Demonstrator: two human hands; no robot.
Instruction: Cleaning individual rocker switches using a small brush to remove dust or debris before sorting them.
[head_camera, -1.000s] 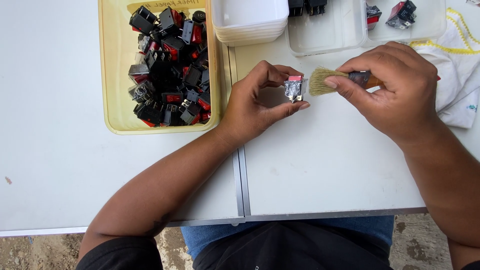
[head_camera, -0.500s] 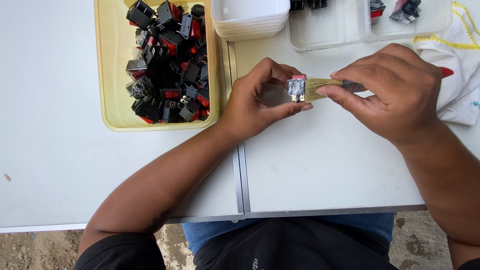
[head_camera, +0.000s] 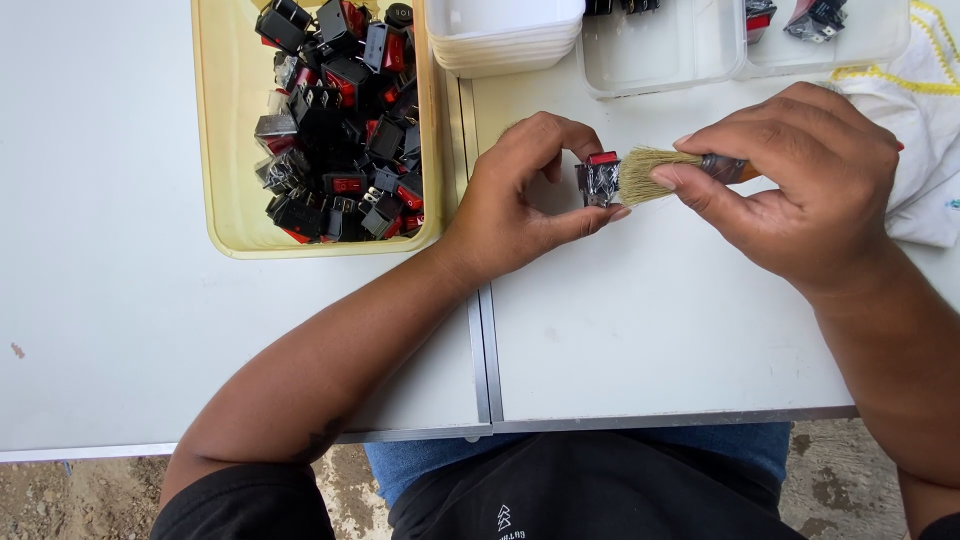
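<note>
Two white tabletop (head_camera: 650, 330) panels carry a yellow tray (head_camera: 225, 150) of switches. Above them, the left hand (head_camera: 520, 200) pinches a small rocker switch (head_camera: 600, 180), while the right hand (head_camera: 800, 190), gripping a brush (head_camera: 655, 172), has drawn its bristles back from over the switch to its side.

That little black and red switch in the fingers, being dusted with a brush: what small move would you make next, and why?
Probably a short stroke of the brush across the switch. The left hand pinches the switch above the white table, and the bristle tips, held by the right hand, sit right against its side, so a sweep seems the natural follow-on.
</note>
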